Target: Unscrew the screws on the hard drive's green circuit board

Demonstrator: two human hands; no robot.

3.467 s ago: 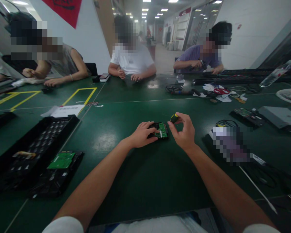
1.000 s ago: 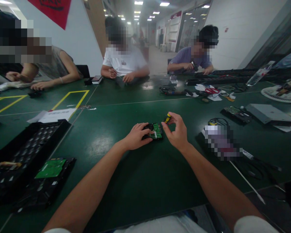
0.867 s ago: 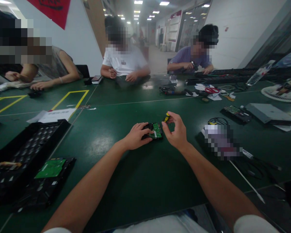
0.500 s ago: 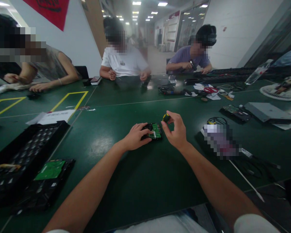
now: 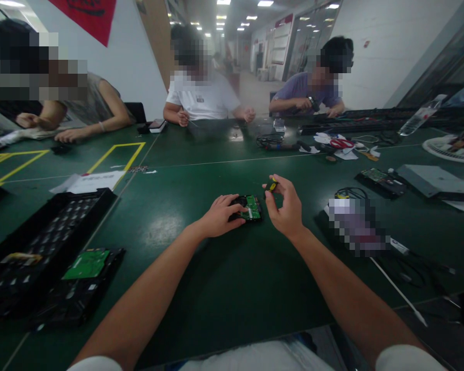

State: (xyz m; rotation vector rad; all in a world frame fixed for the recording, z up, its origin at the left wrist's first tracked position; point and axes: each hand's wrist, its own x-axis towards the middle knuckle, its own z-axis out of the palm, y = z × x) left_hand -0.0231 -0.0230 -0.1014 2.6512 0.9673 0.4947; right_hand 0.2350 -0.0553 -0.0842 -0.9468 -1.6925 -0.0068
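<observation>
On the green table in front of me, a hard drive (image 5: 254, 207) lies with its green circuit board facing up. My left hand (image 5: 225, 215) grips it from the left, fingers over its top and thumb along the near edge. Just right of the drive, my right hand (image 5: 286, 206) is raised a little. Its thumb and fingertips pinch the black and yellow handle of a screwdriver (image 5: 271, 185). The screwdriver's shaft and tip are hard to make out. A gap separates the right hand from the drive.
A long black casing (image 5: 54, 237) lies at left, beside another black part with a green board (image 5: 85, 264). To the right are a blurred-out packet (image 5: 355, 226), cables, another circuit-board unit (image 5: 381, 181) and a grey metal box (image 5: 441, 180). Several people sit across the table.
The view has shifted slightly. The screwdriver handle has turned in my right hand's fingers, showing more yellow, and sits a little further from the drive. My left hand stays on the drive.
</observation>
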